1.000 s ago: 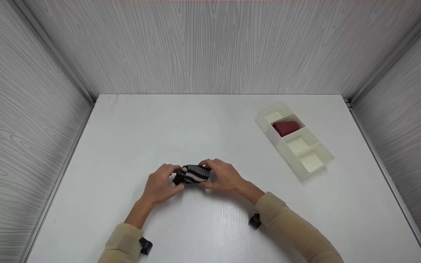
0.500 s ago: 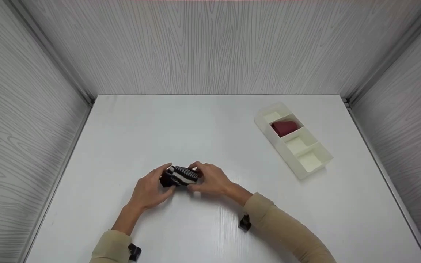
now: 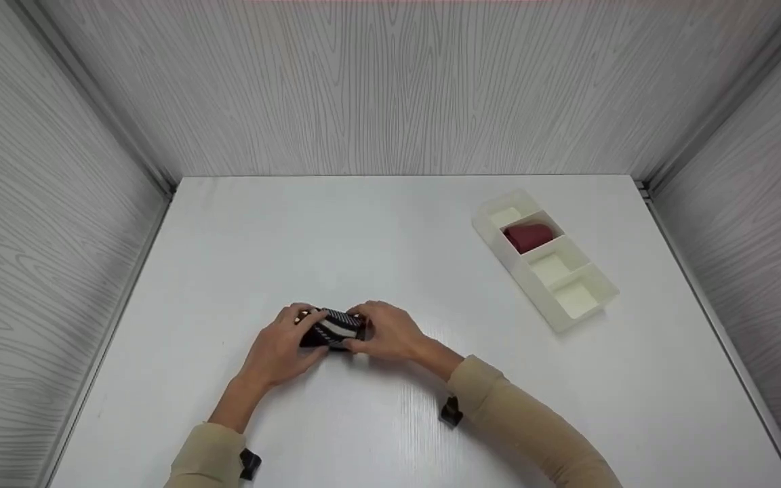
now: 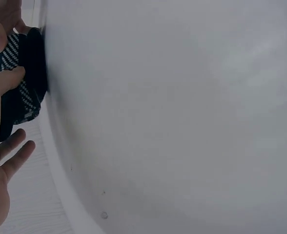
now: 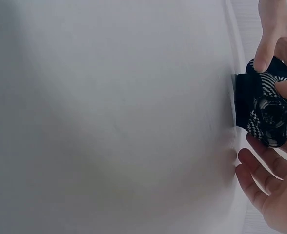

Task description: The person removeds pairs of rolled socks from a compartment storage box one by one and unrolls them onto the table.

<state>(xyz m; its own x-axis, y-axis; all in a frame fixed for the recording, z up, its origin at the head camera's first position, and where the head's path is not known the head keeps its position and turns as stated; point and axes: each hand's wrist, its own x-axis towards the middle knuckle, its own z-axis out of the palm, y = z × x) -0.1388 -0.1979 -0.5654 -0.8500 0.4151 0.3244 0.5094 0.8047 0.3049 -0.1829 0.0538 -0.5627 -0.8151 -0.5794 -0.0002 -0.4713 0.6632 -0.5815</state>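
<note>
A rolled black-and-white striped cloth bundle [image 3: 331, 328] lies on the white table [image 3: 390, 230], left of centre and near its front. My left hand [image 3: 281, 344] grips it from the left and my right hand [image 3: 385, 331] from the right, with fingers curled over its ends. In the left wrist view my thumb presses on the bundle [image 4: 22, 78] while the other fingers [image 4: 14, 153] spread out beneath it. The right wrist view shows the bundle's rolled end [image 5: 264, 111] pinched between fingertips, with my right hand [image 5: 273, 183] cupped beside it.
A cream divided organiser tray [image 3: 590, 305] lies diagonally at the right of the table. A dark red rolled item [image 3: 530, 236] sits in its second compartment from the back. Grey wood-grain walls close in the left, back and right sides.
Both hands have carried the bundle a little to the left and settled it low on the table. The tray and the red item have not moved.
</note>
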